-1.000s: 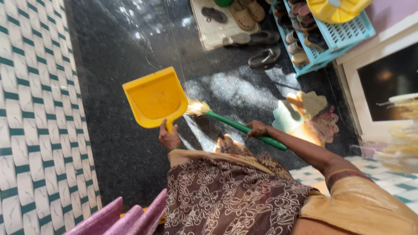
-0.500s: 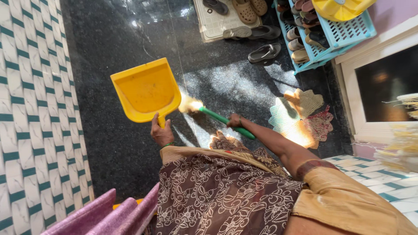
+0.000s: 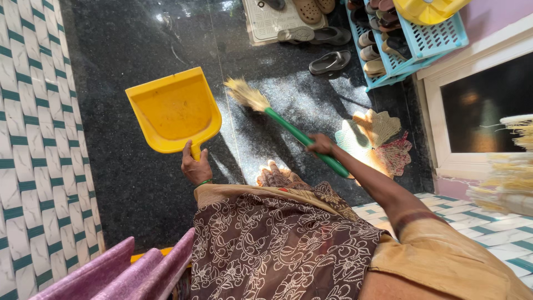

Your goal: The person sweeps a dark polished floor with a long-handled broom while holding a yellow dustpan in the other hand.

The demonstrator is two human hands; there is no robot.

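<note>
Your right hand (image 3: 321, 144), fingers closed around the green broom (image 3: 294, 132), has swung its bristles away from the yellow dustpan (image 3: 173, 110), which your left hand (image 3: 195, 168) grips by its handle, so the sweep into the pan seems finished.

My left hand (image 3: 195, 168) is gripping a dustpan (image 3: 173, 111) of smooth yellow plastic, matt and faintly dusty inside. My right hand (image 3: 321, 144) is holding a broom (image 3: 288, 126) whose green handle is looking like glossy plastic, while its head is showing dry, rough straw. The floor (image 3: 139, 55) is gleaming as polished black speckled stone. The wall tiles (image 3: 33, 139) are shining smooth, white with green. The shoe rack (image 3: 430, 41) is showing perforated blue plastic. My dress (image 3: 277, 244) is looking like soft printed cloth.
</note>
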